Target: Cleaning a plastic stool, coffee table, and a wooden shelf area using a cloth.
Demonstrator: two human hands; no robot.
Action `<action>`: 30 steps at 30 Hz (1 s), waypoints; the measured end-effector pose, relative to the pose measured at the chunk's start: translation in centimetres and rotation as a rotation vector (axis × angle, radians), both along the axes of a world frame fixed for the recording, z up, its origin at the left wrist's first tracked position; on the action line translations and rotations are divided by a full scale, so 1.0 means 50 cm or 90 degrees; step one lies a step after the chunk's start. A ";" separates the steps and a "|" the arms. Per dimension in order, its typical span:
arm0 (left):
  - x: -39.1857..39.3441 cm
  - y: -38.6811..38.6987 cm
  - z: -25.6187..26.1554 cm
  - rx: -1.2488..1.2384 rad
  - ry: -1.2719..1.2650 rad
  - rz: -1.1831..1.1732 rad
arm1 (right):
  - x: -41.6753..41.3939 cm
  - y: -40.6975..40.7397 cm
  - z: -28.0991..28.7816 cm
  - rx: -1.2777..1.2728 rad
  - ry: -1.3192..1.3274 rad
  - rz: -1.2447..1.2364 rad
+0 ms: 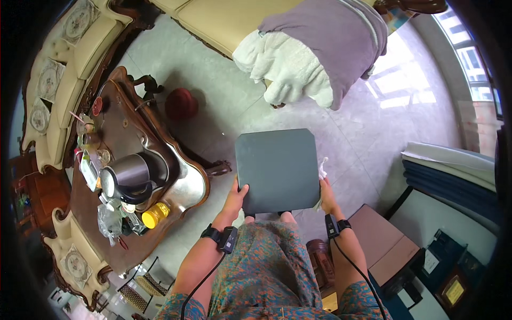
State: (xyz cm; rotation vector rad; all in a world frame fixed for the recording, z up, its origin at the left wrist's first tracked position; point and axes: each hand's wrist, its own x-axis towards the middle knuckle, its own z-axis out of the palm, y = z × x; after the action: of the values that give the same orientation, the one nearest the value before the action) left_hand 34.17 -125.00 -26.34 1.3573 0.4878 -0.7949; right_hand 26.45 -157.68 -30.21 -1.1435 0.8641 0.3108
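Observation:
A dark grey, flat-topped square object (277, 170) with cut corners is held between my two hands, in front of my legs. My left hand (236, 197) grips its left side, with the thumb on top. At the right edge, my right hand (328, 197) holds the other side; a crumpled white cloth or tissue (323, 168) shows beside its fingers. The object's underside and most of my fingertips are hidden. Both wrists bear a strapped black device with a cable.
A carved wooden table (168, 236) stands left, bearing a steel electric kettle (130, 172) and a yellow-lidded jar (155, 215). A red stool (181, 104) is behind it. Ahead, towels (296, 66) hang over a cream sofa (216, 20). Folded fabric (448, 176) and a cardboard box (386, 240) lie right.

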 end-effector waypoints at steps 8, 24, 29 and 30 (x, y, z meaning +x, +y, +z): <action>0.019 -0.124 -0.074 -0.003 0.012 0.001 | 0.022 -0.131 -0.051 -0.019 0.018 -0.011; 0.004 -0.406 -0.168 0.038 -0.116 -0.059 | 0.056 -0.470 -0.159 -0.177 0.029 0.006; -0.024 -0.431 -0.156 0.071 -0.091 -0.110 | 0.058 -0.496 -0.182 -0.427 0.038 -0.060; -0.031 -0.426 -0.158 0.073 -0.092 -0.103 | 0.064 -0.486 -0.172 -0.425 0.034 -0.055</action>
State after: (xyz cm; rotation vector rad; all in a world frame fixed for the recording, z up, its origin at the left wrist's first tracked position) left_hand 32.61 -146.30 -34.24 1.5639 0.3171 -0.8035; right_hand 29.67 -181.99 -38.79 -1.7107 1.1000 -0.0308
